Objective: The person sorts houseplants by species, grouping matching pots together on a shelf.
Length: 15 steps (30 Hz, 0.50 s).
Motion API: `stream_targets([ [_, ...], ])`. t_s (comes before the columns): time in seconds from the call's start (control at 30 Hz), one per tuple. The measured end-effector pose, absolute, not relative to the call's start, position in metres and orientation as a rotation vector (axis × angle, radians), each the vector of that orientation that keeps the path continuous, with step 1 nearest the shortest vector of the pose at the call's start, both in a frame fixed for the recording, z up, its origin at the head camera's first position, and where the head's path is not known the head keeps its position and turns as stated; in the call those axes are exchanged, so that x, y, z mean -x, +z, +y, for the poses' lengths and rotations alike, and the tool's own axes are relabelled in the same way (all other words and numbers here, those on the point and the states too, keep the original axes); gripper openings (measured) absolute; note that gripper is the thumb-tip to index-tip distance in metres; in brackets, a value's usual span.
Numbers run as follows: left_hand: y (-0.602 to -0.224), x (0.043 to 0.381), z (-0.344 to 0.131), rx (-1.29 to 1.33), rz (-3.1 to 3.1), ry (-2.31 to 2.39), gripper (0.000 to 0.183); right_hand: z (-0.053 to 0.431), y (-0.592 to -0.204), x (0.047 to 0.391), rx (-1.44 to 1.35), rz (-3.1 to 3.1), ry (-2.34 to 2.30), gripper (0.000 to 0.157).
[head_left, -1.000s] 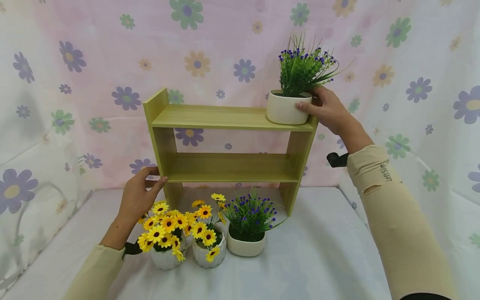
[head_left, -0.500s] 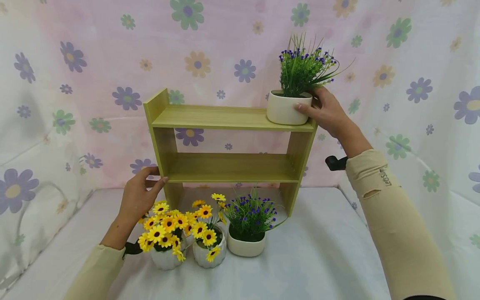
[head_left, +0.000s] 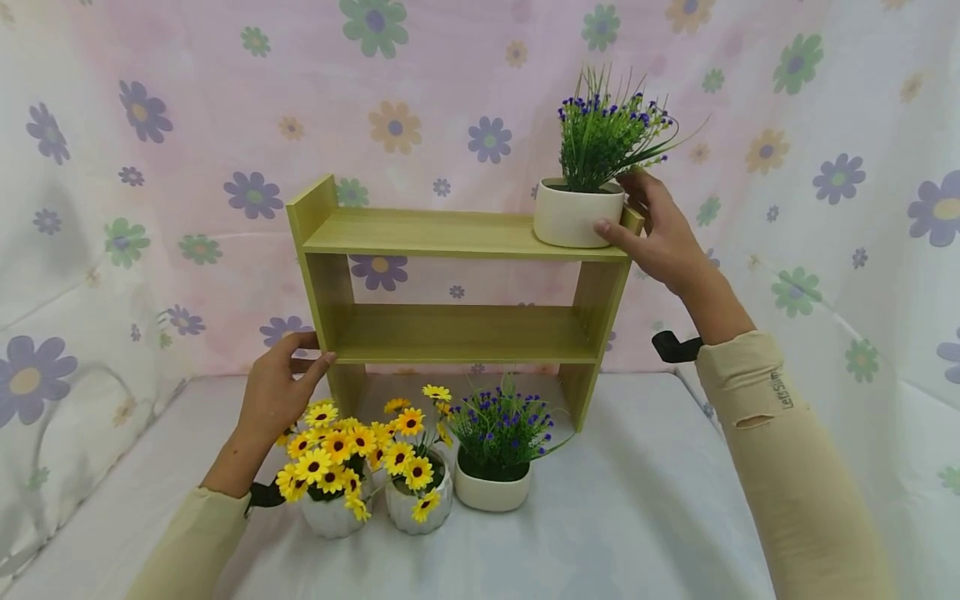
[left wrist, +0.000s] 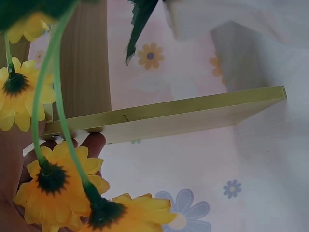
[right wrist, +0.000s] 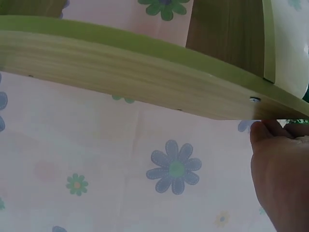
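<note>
Fingers of a person's right hand (head_left: 663, 237) curl round the right end of a white pot (head_left: 568, 217) of purple flowers (head_left: 600, 137), thumb in front, atop a wooden shelf (head_left: 435, 233). The pot lies to the left of those fingers, its long axis running along the shelf; the right hand is nearer. The left hand (head_left: 277, 392) grips the shelf's left side panel (head_left: 311, 292).

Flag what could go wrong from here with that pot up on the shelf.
The right hand is at the white pot, which sits close to the front edge of the wooden shelf; a nudge might tip it off.

Yellow flowers crowd the left hand gripping the shelf's side, so withdrawing it could snag them and topple their pot.
</note>
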<state>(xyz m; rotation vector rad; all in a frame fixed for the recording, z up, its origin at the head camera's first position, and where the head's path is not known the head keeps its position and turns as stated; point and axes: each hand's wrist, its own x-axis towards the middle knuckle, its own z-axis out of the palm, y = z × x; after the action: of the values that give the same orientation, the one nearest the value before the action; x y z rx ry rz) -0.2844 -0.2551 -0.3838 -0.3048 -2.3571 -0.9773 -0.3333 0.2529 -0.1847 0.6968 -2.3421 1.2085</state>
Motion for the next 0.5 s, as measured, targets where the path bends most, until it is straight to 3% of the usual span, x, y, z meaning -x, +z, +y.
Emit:
stream_targets([
  [0.23, -0.383, 0.285, -0.255, 0.307, -2.352, -0.975, 0.042, 0.259, -0.210, 0.318, -0.760, -2.211, 1.219, 0.102],
  [0.5, -0.384, 0.285, -0.256, 0.308, -2.353, -0.987, 0.042, 0.267, -0.245, 0.295, -0.895, -2.009, 1.274, 0.093],
])
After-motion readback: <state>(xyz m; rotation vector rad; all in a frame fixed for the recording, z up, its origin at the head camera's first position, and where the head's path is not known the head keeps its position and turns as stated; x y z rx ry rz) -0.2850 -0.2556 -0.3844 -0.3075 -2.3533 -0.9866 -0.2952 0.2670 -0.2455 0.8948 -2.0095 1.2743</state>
